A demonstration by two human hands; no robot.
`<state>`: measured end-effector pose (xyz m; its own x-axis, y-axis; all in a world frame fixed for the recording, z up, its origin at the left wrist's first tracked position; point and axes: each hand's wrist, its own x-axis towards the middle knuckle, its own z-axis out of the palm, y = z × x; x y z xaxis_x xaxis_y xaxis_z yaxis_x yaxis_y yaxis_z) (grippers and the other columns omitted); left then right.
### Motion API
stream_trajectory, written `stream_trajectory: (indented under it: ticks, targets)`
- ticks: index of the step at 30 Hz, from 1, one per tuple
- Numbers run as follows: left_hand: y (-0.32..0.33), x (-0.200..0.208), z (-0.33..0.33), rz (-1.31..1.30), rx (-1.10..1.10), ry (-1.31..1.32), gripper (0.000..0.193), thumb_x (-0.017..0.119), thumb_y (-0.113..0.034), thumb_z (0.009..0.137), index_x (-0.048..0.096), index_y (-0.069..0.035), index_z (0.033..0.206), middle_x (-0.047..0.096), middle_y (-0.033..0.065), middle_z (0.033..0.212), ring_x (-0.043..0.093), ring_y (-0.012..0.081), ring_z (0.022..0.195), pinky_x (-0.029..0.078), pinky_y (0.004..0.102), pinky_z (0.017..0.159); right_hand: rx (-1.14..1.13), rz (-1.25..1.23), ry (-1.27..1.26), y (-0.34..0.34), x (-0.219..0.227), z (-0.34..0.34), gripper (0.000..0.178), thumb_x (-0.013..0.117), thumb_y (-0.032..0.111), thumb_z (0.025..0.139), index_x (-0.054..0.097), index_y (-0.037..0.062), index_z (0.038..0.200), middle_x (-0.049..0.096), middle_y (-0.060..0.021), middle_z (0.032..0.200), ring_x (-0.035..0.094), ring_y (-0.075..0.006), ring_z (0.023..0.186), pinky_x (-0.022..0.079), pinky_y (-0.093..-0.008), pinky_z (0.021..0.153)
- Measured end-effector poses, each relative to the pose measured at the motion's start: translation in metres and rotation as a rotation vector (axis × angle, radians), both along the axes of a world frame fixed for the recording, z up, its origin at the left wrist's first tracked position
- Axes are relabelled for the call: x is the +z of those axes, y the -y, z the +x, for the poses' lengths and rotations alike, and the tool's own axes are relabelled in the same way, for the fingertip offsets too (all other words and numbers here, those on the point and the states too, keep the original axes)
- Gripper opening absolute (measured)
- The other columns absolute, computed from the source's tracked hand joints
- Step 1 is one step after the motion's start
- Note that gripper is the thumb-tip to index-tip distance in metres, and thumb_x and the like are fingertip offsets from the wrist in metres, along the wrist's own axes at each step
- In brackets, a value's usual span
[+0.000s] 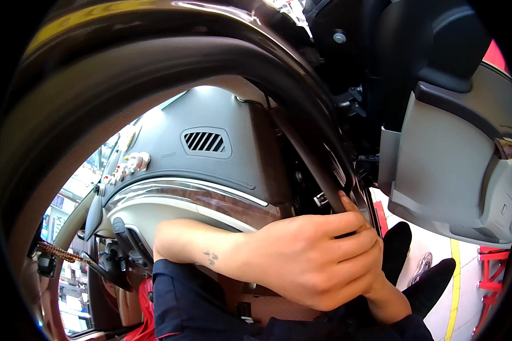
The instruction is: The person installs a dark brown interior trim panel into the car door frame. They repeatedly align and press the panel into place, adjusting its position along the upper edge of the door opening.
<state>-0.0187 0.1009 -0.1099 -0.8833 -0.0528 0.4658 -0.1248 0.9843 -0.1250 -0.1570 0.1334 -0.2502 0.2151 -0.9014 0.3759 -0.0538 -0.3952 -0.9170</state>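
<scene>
My left hand [318, 261] reaches across from the left with its fingers curled round the lower part of a dark rubber door seal [307, 145] at the car's door opening. Behind it is my right hand [384, 290], of which only the wrist side shows. The right fingers are hidden, so their hold cannot be made out. A fingertip lies along the strip just above the knuckles. To the left of the seal is the dark, uncovered end of the dashboard [210, 108], with some small parts showing in the gap.
An open car door [444, 165] with a grey inner panel stands at the right. An air vent [205, 142] and small white figurines [133, 162] are on the dashboard. Brown beads [62, 252] hang at the left. Red metal stands [491, 273] and a yellow floor line [453, 284] are outside.
</scene>
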Motion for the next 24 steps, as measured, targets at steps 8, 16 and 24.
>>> stream_trajectory:
  ticks: [8, 16, 24]
  targets:
    - [-0.004, -0.002, 0.011, 0.020, 0.038, 0.094, 0.023, 0.067, -0.019, 0.080, 0.068, 0.004, 0.085, 0.070, 0.0148, 0.091, 0.069, 0.0273, 0.088, 0.058, 0.0386, 0.084, -0.144, -0.136, -0.212, -0.014, 0.011, 0.009, 0.046, 0.048, 0.011, 0.103, 0.047, -0.0084, 0.145, 0.052, -0.0244, 0.147, 0.051, -0.0381, 0.139, 0.043, -0.0434, 0.116]
    - [-0.004, -0.005, 0.011, -0.031, 0.058, 0.118, 0.025, 0.063, -0.019, 0.078, 0.069, 0.003, 0.086, 0.071, 0.0159, 0.093, 0.069, 0.0302, 0.091, 0.057, 0.0427, 0.090, -0.389, -0.378, -0.313, -0.012, -0.027, 0.054, 0.039, 0.038, 0.006, 0.107, 0.045, -0.0079, 0.143, 0.055, -0.0201, 0.145, 0.056, -0.0284, 0.134, 0.048, -0.0303, 0.111]
    - [-0.013, -0.002, 0.016, -0.024, 0.091, 0.178, 0.022, 0.065, -0.015, 0.073, 0.069, 0.001, 0.088, 0.070, 0.0154, 0.097, 0.067, 0.0316, 0.096, 0.056, 0.0424, 0.089, -0.376, -0.385, -0.291, -0.021, -0.013, 0.050, 0.051, 0.046, 0.003, 0.096, 0.044, -0.0094, 0.144, 0.054, -0.0256, 0.144, 0.055, -0.0370, 0.133, 0.045, -0.0377, 0.111]
